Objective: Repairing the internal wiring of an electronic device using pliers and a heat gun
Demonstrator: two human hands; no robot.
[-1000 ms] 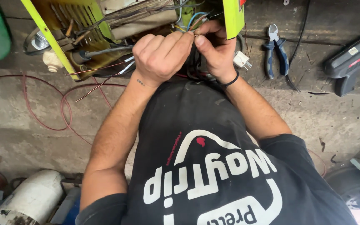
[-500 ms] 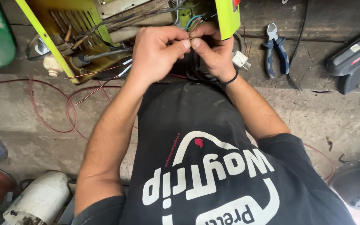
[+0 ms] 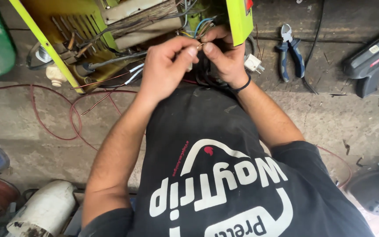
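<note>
Concrete floor; both hands [image 3: 198, 59] pinch a short wire end [image 3: 200, 44] pointing upward.

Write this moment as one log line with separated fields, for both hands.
left hand: pinching thin wire end | right hand: pinching same wire end | yellow-green machine: opened, wires exposed | pliers: on floor, untouched

Two bare hands, left [image 3: 165, 70] and right [image 3: 224, 55], meet at one opened yellow-green machine casing [image 3: 66, 39]. One pair of blue-handled pliers [image 3: 291, 50], one white plug [image 3: 254, 64], one black power tool [image 3: 371, 59], one loose red wire [image 3: 51, 127] on the concrete floor [image 3: 330, 114].
</note>
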